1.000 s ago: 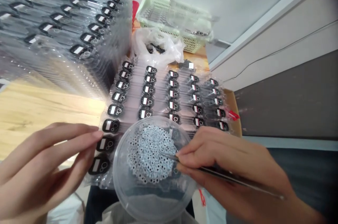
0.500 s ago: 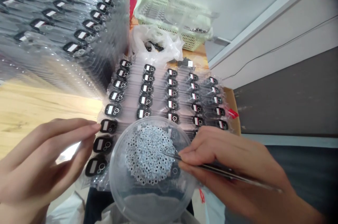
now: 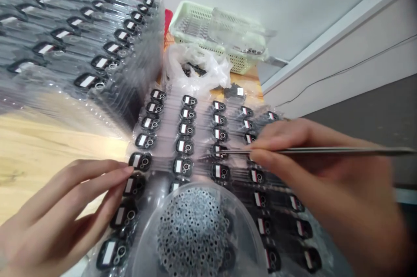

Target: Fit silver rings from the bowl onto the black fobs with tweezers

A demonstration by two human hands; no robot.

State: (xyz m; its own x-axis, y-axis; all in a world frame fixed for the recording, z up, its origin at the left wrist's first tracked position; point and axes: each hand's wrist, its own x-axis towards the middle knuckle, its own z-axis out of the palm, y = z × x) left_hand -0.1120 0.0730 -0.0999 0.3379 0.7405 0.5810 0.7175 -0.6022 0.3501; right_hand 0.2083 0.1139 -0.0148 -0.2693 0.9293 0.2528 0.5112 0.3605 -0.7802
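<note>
My right hand (image 3: 325, 181) pinches metal tweezers (image 3: 319, 151), their tips over a small black part (image 3: 220, 149) in the middle of a clear plastic tray (image 3: 202, 138) holding rows of such parts. My left hand (image 3: 61, 211) lies with fingers stretched out, fingertips touching the tray's left edge beside a black part (image 3: 140, 160). A clear round dish (image 3: 198, 229) heaped with small silver rings sits at the near edge over the tray.
A tall stack of similar filled trays (image 3: 81, 42) rises at the left. A pale green basket (image 3: 218, 33) and a crumpled plastic bag (image 3: 195, 66) stand behind. Wooden tabletop (image 3: 39, 146) shows at the left; a grey wall (image 3: 358, 94) runs along the right.
My right hand has lifted the tweezers out of the ring dish and moved them up over the tray's middle rows. The view has tilted, so the dish sits lower. The left hand stays put.
</note>
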